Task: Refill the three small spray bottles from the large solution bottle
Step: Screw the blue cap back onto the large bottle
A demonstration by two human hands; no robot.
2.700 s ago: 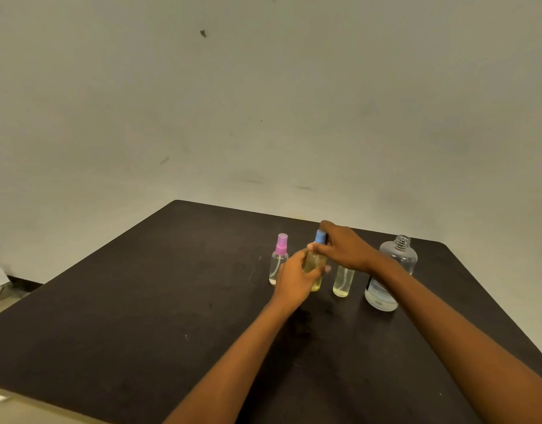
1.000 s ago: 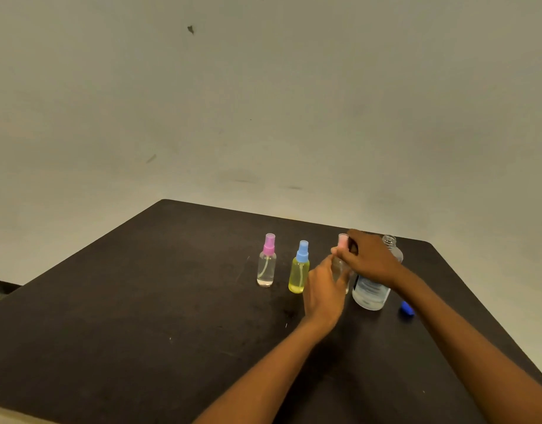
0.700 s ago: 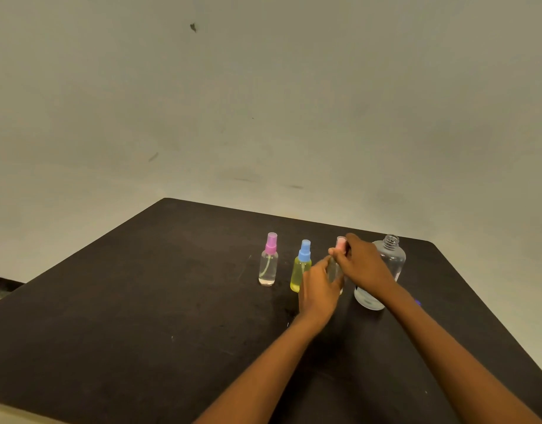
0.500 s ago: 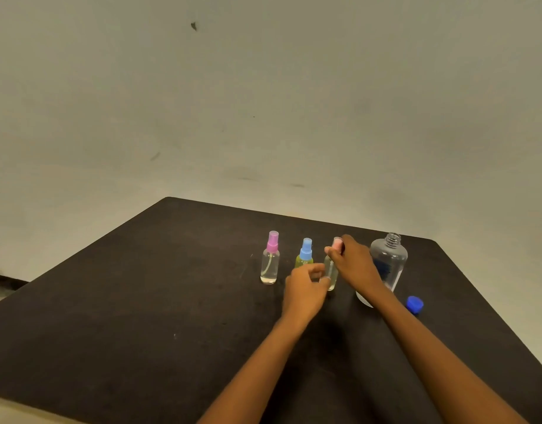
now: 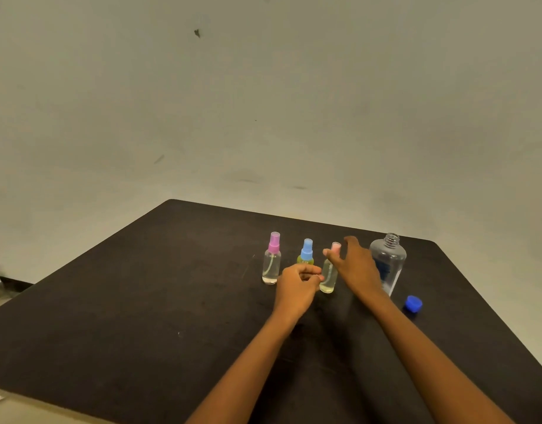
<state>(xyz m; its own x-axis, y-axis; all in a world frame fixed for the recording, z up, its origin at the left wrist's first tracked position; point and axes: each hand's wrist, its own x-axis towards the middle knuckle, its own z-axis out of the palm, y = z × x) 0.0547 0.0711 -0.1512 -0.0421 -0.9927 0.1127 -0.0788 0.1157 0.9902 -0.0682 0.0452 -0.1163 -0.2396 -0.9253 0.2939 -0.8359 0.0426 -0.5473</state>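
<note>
**Hazards, left to right**

- The pink-capped bottle (image 5: 271, 259) stands upright in the far half of the tabletop (image 5: 116, 304), apart from both hands. Risk is low.
- The blue-capped bottle (image 5: 306, 254) holds yellow liquid and stands just behind the left hand (image 5: 296, 285). That hand's fingers are curled. It cannot be told whether they grip anything or merely lie against the next bottle. A careless pull-back could clip this bottle and topple it.
- The third spray bottle (image 5: 328, 275) stands between the hands and is the item being worked on. The right hand (image 5: 355, 264) sits at its pale pink sprayer (image 5: 336, 246), thumb on one side, fingers spread behind. Whether it pinches the sprayer cannot be told. The bottle is narrow and tall, so a sideways tug would likely tip it. A poorly seated sprayer would leak.
- The large solution bottle (image 5: 392, 255) stands uncapped near the far right corner, partly behind the right wrist. A backward sweep of the arm could knock it over and spill what remains.
- The blue cap (image 5: 413, 303) lies loose toward the right edge. A nudge could send it off the tabletop.

**Surface and room**

The tabletop is dark, matte and scuffed, with rounded corners. A pale wall (image 5: 263, 102) with several small marks stands behind it. A strip of floor shows at the left.
</note>
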